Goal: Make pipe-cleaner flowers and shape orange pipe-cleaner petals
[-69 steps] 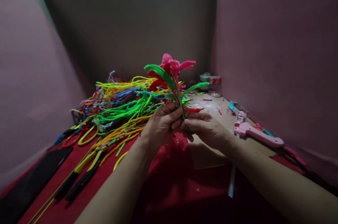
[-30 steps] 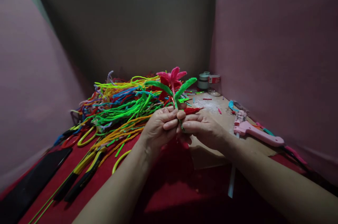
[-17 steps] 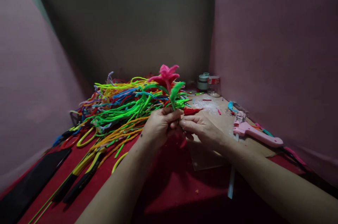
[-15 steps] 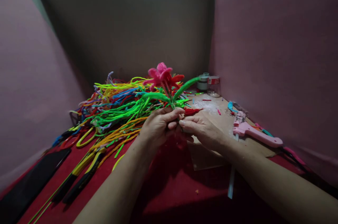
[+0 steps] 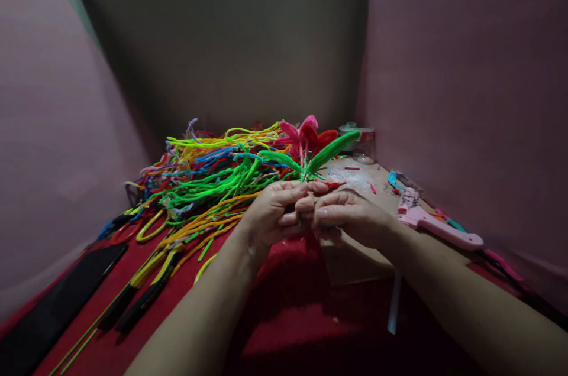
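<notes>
Both hands meet at centre frame, raised a little above the surface. Left hand (image 5: 275,210) is closed around the lower stem of a flower (image 5: 306,135), fingers curled, thumb on top. Right hand (image 5: 350,216) is pinched on the same stem from the other side, fingertips touching the left hand's. The stem below the hands is hidden.

The flower is upright, tilted slightly away: pink and red petals on top, with two green leaves (image 5: 332,148) spreading left and right just above the fingers.

Step in hand, as I judge it: working the stem right under the leaves, probably twisting or binding there. A further twist calls for one hand to pin the stem hard while the other turns, or the leaves will spin with it.

Around them:
- A big pile of coloured pipe cleaners (image 5: 208,169) lies behind and left of the hands.
- Pliers (image 5: 151,290) with yellow-black handles lie near left on the red cloth surface (image 5: 284,317).
- A pink glue gun (image 5: 437,228) lies to the right on a cardboard sheet (image 5: 381,187).
- A jar (image 5: 364,145) stands at the back by the wall.
</notes>
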The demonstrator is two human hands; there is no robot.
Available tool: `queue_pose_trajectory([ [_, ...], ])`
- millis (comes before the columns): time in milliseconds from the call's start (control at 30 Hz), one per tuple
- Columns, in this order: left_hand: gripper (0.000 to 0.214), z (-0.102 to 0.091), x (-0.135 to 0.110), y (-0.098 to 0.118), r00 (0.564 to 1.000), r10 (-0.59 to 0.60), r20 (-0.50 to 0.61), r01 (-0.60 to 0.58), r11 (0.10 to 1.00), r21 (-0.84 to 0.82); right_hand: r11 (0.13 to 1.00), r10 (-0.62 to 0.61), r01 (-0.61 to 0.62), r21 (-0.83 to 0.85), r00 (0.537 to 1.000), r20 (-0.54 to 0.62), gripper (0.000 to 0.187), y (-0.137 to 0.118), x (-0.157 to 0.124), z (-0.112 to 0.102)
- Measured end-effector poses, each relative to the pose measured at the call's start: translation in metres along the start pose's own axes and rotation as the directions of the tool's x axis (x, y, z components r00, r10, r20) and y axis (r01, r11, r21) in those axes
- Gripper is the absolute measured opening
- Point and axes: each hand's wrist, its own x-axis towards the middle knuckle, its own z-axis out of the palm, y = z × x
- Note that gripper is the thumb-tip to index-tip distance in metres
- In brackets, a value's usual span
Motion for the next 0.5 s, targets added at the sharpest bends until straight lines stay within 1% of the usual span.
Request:
queue_pose_trajectory([
  [100,0.020,-0.001,0.000,0.000,1.000,-0.001,-0.026,0.002,1.000,0.020,0.995,-0.007,0.005,-0.104,1.000,-0.016,0.020,-0.005,-0.001,-0.004],
  [200,0.019,-0.004,0.002,-0.001,0.996,-0.050,-0.075,0.057,0.993,0.099,0.980,0.015,-0.022,-0.196,0.999,-0.035,0.019,-0.008,-0.002,-0.008],
  [333,0.019,-0.007,0.008,-0.007,0.972,-0.108,-0.209,0.157,0.959,0.236,0.954,0.015,-0.033,-0.298,0.998,-0.062,0.027,-0.005,-0.002,-0.009],
  [433,0.030,-0.009,0.013,-0.014,0.946,-0.089,-0.311,0.218,0.886,0.410,0.913,0.039,-0.081,-0.401,0.993,-0.112,0.031,0.000,0.001,-0.010],
  [500,0.034,-0.012,0.015,-0.020,0.933,-0.061,-0.355,0.250,0.819,0.517,0.882,0.089,-0.142,-0.450,0.987,-0.137,0.028,0.004,0.004,-0.011],
])
